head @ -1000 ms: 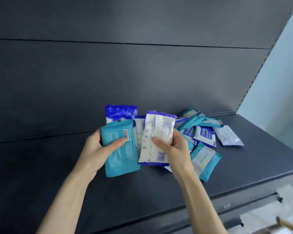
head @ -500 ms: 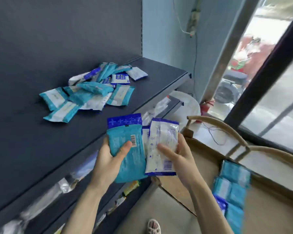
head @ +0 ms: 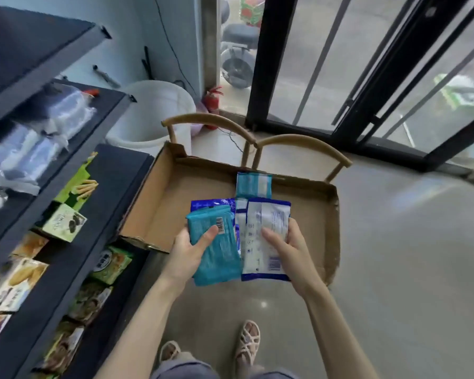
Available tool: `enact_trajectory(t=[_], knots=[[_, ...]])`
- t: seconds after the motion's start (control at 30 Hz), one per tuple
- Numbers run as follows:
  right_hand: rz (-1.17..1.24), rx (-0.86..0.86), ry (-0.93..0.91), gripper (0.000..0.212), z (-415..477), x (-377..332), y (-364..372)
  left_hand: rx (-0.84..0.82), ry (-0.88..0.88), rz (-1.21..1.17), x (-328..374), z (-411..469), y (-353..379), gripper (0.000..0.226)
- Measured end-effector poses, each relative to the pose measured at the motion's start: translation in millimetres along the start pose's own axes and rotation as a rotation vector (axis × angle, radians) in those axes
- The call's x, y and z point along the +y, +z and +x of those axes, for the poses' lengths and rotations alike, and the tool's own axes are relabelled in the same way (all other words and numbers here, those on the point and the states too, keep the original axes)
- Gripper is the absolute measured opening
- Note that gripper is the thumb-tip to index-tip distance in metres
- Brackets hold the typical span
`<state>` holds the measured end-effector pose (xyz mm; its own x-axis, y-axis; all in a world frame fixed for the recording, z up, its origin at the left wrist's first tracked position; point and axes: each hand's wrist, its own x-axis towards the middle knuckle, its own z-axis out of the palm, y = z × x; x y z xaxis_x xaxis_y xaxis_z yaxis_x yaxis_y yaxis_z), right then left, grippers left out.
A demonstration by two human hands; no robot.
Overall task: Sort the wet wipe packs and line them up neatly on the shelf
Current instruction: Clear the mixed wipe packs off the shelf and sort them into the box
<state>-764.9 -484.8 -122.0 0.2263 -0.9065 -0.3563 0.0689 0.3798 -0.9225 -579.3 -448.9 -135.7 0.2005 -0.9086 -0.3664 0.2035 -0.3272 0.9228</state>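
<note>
1. Shelves (head: 52, 258), 9 o'clock: dark tiers, snack boxes (head: 63, 222) on the lower ones.
2. Left hand (head: 188, 251), centre: grips teal pack (head: 219, 263), thumb across its front, fingers behind. Blue pack (head: 211, 205) peeks out at its 12 o'clock.
3. Right hand (head: 290, 250): grips white pack (head: 268, 242), thumb on front, fingers curled behind. Pack touches the teal one's 3 o'clock edge.
4. Held packs are over a cardboard box (head: 159, 203); spare teal pack (head: 253, 184) in it, at their 12 o'clock.
5. Glass door (head: 367, 77), 1 o'clock.
</note>
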Motion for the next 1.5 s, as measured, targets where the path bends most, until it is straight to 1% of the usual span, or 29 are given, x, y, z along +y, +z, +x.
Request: enact_trajectory(t=[0.13,0.33,0.53,0.7,0.87,1.0,1.07,1.2,1.27,1.4,1.43,1.5], knots=[[0.023,0.074,0.072,0.038,11.8,17.6,-52.2,-0.040,-0.107,0.000,-31.7,23.3,48.0,0.026],[0.028,0.164,0.189,0.036,58.1,45.3,-91.6,-0.060,-0.218,0.029,-61.5,74.1,76.0,0.040],[0.039,0.203,0.285,0.038,130.1,75.9,-98.5,-0.068,-0.339,0.034,-86.8,146.2,75.0,0.033],[0.047,0.278,0.378,0.035,204.3,101.9,-92.8,-0.037,-0.433,0.076,-107.9,222.3,63.8,0.031],[0.022,0.325,0.382,0.034,281.3,128.1,-90.1,0.030,-0.477,0.121,-134.2,305.4,59.1,0.029],[-0.027,0.354,0.369,0.033,340.8,151.0,-94.8,0.010,-0.482,0.131,-156.0,363.9,59.1,0.033],[-0.031,0.367,0.359,0.032,368.1,161.4,-99.1,0.002,-0.460,0.142,-165.8,391.0,62.1,0.035],[-0.069,0.383,0.313,0.030,420.6,183.9,-115.3,-0.016,-0.405,0.184,-191.3,446.2,74.6,0.031],[-0.115,0.389,0.288,0.032,442.0,194.6,-124.2,-0.011,-0.376,0.189,-202.2,467.2,82.4,0.033],[-0.314,0.411,0.257,0.027,475.2,217.3,-135.2,0.002,-0.292,0.262,-224.4,493.2,94.3,0.036],[-0.389,0.424,0.249,0.029,480.5,221.6,-136.6,0.003,-0.273,0.300,-231.5,496.8,95.6,0.040],[-0.517,0.432,0.238,0.040,485.3,231.3,-139.0,0.027,-0.225,0.471,-243.3,500.2,96.2,0.049]])
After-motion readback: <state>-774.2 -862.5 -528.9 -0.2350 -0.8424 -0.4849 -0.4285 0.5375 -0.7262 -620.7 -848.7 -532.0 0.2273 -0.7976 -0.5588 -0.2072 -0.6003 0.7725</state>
